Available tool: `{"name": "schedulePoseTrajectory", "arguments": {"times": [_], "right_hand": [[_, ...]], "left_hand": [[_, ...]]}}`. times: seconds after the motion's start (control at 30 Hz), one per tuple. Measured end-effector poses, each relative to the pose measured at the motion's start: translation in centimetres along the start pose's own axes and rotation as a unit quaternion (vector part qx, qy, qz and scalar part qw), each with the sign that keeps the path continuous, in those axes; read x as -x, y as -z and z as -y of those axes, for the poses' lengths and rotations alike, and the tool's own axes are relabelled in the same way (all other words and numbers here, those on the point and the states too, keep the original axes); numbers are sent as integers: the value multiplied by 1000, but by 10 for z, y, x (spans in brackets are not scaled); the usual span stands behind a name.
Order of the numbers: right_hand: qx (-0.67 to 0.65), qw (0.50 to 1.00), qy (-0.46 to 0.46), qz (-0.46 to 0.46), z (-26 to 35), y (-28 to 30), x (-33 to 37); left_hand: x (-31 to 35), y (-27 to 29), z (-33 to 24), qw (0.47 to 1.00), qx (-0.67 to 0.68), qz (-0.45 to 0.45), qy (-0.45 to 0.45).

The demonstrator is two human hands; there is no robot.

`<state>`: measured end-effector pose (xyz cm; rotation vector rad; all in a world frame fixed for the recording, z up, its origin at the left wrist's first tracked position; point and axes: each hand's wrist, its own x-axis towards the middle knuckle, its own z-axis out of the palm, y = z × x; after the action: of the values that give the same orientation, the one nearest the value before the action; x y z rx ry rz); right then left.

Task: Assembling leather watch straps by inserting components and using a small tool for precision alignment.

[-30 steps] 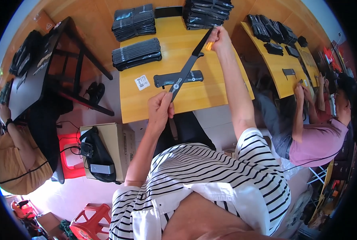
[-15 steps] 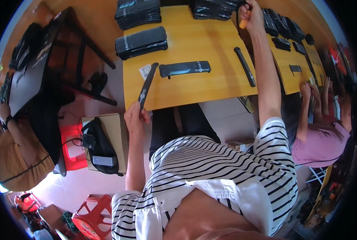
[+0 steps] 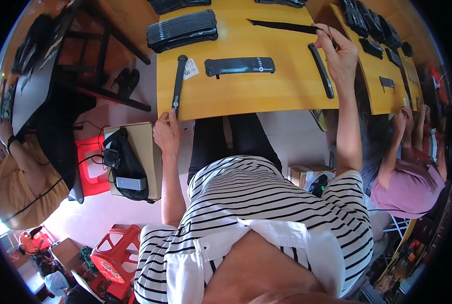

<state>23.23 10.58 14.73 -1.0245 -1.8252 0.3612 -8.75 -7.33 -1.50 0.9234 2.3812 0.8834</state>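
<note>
A strap [image 3: 177,83] is now standing straighter over the tabletop's [image 3: 266,99] left side, beside the label [image 3: 190,69], the left hand's [image 3: 167,134] closed grip pinching its near end. The right hand [image 3: 340,55], nearer than before, is pinching a strip [image 3: 281,25], fingers hiding its end. The pouch [image 3: 240,66] is staying central. The upper edge is cutting off two stacks [image 3: 179,5].
</note>
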Motion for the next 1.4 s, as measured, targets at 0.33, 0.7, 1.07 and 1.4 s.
{"name": "schedulePoseTrajectory", "arguments": {"times": [0.33, 0.7, 1.07, 1.4], "right_hand": [[-257, 955, -148, 28, 7, 1, 28], [-145, 943, 144, 263, 42, -22, 83], [-351, 806, -409, 243, 20, -33, 116], [-318, 823, -430, 193, -23, -31, 122]], "left_hand": [[3, 15, -23, 985, -141, -68, -67], [38, -10, -79, 629, 628, 446, 102], [44, -32, -94, 781, 569, 253, -51], [27, -37, -74, 791, 560, 247, 24]]}}
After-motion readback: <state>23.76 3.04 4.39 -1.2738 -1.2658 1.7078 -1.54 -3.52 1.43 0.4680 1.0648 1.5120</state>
